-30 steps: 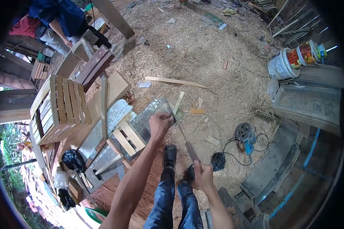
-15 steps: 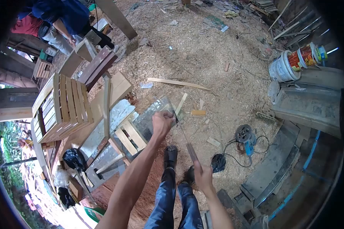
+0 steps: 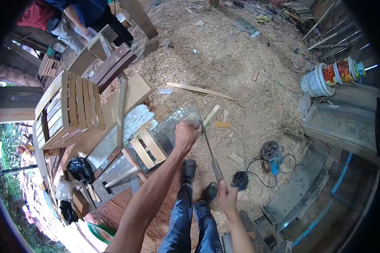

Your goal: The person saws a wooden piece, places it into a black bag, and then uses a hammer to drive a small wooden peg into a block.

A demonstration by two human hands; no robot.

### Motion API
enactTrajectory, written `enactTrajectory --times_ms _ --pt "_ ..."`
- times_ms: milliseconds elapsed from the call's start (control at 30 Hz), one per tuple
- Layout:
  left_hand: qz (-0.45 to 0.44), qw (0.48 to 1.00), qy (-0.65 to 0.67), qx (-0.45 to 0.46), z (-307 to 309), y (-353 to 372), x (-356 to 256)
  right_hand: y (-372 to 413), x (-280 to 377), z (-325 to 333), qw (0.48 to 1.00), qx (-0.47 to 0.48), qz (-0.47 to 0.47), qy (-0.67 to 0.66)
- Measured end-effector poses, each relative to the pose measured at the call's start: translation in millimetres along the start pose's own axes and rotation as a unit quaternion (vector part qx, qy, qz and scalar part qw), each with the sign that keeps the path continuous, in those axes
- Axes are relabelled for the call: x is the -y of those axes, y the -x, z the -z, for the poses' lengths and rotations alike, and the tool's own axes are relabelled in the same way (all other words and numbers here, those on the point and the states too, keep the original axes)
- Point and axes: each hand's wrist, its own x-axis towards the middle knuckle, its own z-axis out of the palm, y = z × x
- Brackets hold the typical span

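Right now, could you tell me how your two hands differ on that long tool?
The left hand grips the tool at its far end, arm stretched out; the right hand grips the near handle end, close to the boots. Both are shut on it.

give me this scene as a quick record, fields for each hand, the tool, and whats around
left hand: closed on the far end of the long blade, at the edge of a clear sheet
right hand: gripping the wooden handle
blade pose: slanted between the two hands, above the floor
left of hands: slatted crate, hammer
floor: sawdust, corded power tool, white bucket
others: a person in blue, top left
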Motion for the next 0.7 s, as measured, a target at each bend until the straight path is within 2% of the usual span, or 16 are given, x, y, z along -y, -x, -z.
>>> enactTrajectory --times_ms 67,100,233,367,433,533,600,700 --pt "-0.018 1.0 -0.016 0.003 -2.7 3.2 1.6 0.8 9.2 -1.3 0.999 -0.031 -0.002 0.01" --pt "-0.034 0.999 -0.039 -0.005 -1.7 6.2 -3.7 -14.0 -6.6 -10.9 1.0 -0.02 0.001 0.017" --pt "-0.02 0.999 -0.028 0.011 3.2 4.1 -4.1 -59.5 20.1 -32.6 0.999 -0.031 0.037 -0.001" --pt "0.002 1.0 0.002 0.006 0.4 6.4 -6.2 -17.0 -7.8 -21.9 0.997 -0.053 0.046 -0.022" --pt "0.01 1.0 -0.001 0.002 3.7 4.3 -7.0 25.4 -41.9 -7.3 0.999 -0.011 0.002 -0.045" --pt "-0.01 1.0 -0.009 0.003 -4.1 5.3 1.9 24.0 -36.4 -6.9 0.999 -0.011 -0.004 -0.032" --pt "-0.047 0.997 -0.06 -0.008 -5.6 -1.4 5.6 -16.7 -16.0 -21.4 0.999 -0.036 0.014 -0.011" --pt "-0.066 0.996 -0.051 -0.028 -8.2 -0.8 10.9 -71.8 26.0 -31.3 0.999 -0.03 0.035 0.013"
